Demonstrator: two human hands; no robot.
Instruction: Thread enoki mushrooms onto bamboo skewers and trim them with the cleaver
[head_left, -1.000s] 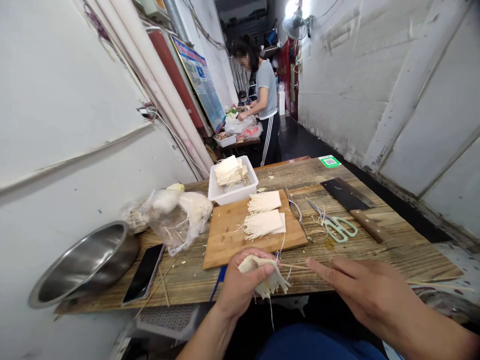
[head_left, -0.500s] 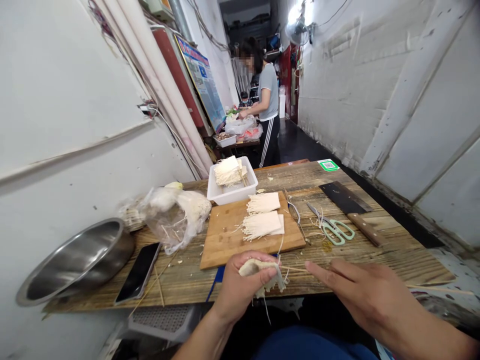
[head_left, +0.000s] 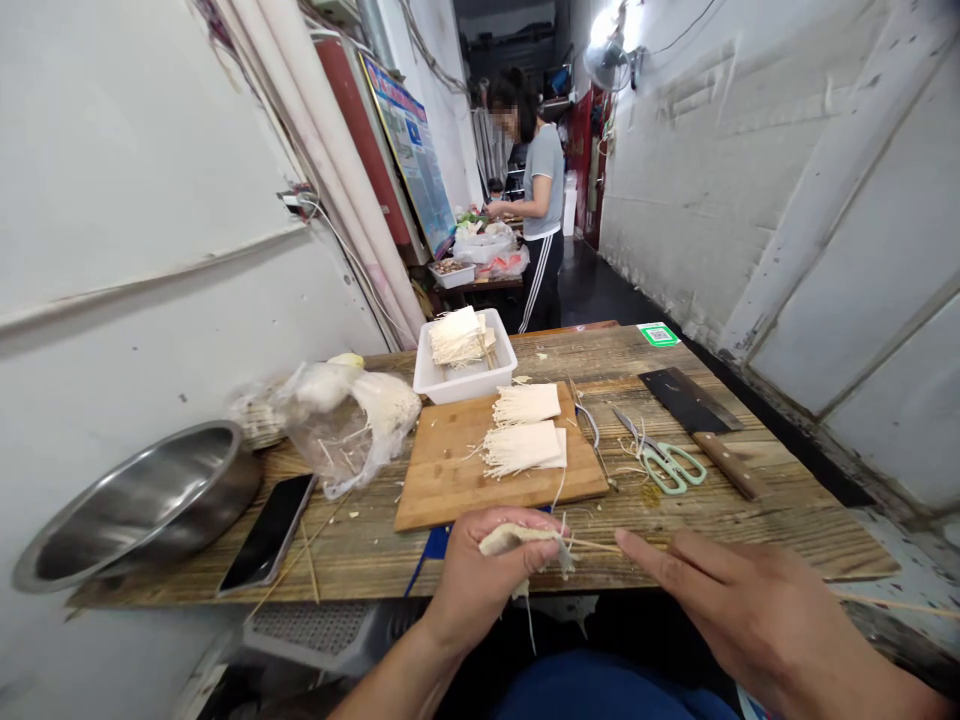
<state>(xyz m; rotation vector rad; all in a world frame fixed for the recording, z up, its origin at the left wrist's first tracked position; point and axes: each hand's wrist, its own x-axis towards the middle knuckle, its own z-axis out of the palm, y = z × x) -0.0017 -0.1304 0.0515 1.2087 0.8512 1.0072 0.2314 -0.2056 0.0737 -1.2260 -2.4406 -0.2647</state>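
Observation:
Near the table's front edge, my left hand [head_left: 480, 565] is closed around a folded bunch of enoki mushrooms [head_left: 517, 540], thumb on top and loose strands hanging down. My right hand [head_left: 724, 585] grips a thin bamboo skewer [head_left: 596, 546], its index finger stretched along the stick. The skewer's front end meets the bunch at my left fingers; whether it has gone in is hidden. Its back end sticks out beyond my right wrist. Ahead, flat enoki bunches [head_left: 521, 445] lie on a wooden cutting board [head_left: 442, 480].
Behind the board stands a white tub [head_left: 465, 385] of enoki. Scissors [head_left: 667, 465] and a cleaver [head_left: 694, 415] lie right. A plastic bag [head_left: 341, 440], a phone [head_left: 268, 533], loose skewers [head_left: 310, 560] and a steel bowl [head_left: 150, 510] are left. A co-worker [head_left: 541, 200] stands at a farther table.
The bunch between my left fingers looks pressed flatter. Both hands stay close to where they were, the skewer still between them. The view has shifted slightly.

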